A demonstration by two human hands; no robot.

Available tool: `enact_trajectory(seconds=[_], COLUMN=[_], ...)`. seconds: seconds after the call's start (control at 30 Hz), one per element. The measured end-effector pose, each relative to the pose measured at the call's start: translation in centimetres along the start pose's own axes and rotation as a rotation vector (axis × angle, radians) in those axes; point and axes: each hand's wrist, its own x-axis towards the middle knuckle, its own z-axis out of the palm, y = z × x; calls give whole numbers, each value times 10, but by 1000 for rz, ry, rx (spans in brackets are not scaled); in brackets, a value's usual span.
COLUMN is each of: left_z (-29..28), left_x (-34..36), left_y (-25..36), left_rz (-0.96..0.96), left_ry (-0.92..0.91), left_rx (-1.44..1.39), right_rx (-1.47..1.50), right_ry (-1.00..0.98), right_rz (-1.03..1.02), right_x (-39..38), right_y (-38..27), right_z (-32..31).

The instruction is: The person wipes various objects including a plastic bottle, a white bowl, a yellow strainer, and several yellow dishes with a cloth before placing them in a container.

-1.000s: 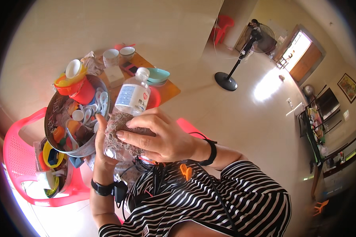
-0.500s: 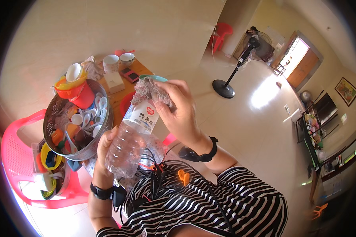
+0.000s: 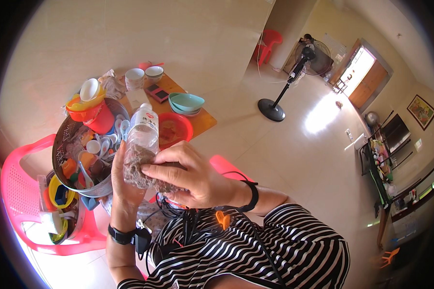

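A clear plastic bottle (image 3: 146,126) with a white cap and pale label tilts away from me, its cap end toward the table. My left hand (image 3: 124,178) is closed round its lower part. A crumpled grey-brown cloth (image 3: 141,166) covers the bottle's base. My right hand (image 3: 190,176) pinches this cloth and presses it against the bottle, with the fingertips bent over it. The bottle's bottom is hidden behind the cloth and fingers.
Left stands a metal basin (image 3: 62,166) full of spoons and small plastic items, beside a pink chair (image 3: 17,185). Beyond, a wooden table (image 3: 205,121) bears a red basin (image 3: 187,126), turquoise bowls (image 3: 188,101) and white bowls (image 3: 135,77). A black standing fan (image 3: 272,110) is farther right.
The cloth in my right hand has moved down from the bottle's upper end to its base. The bottle has shifted up and tilted away, uncovering the turquoise bowls and red basin.
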Motion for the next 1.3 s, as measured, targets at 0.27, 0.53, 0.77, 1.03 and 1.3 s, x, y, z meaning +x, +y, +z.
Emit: enact_trajectory(seconds=[0.27,0.53,0.77,1.03,1.3], left_z=[-9,-3,5,2,2], left_x=[-2,0,-4,-10,-21], left_y=[-2,-1,8,-2,6], left_rz=[-15,-84,-45,-118,-239], left_ry=[77,10,8,-149,-288], left_rx=[61,-30,53,44,452], right_rx=[-372,-483,-443,-207,-366], right_ry=[11,15,44,182,167], right_rz=[-208,-227,-123,27,-57], right_x=[1,-8,-10,0,-4], right_y=[-2,3,9,10,14], right_z=[16,12,-12,-19,-11])
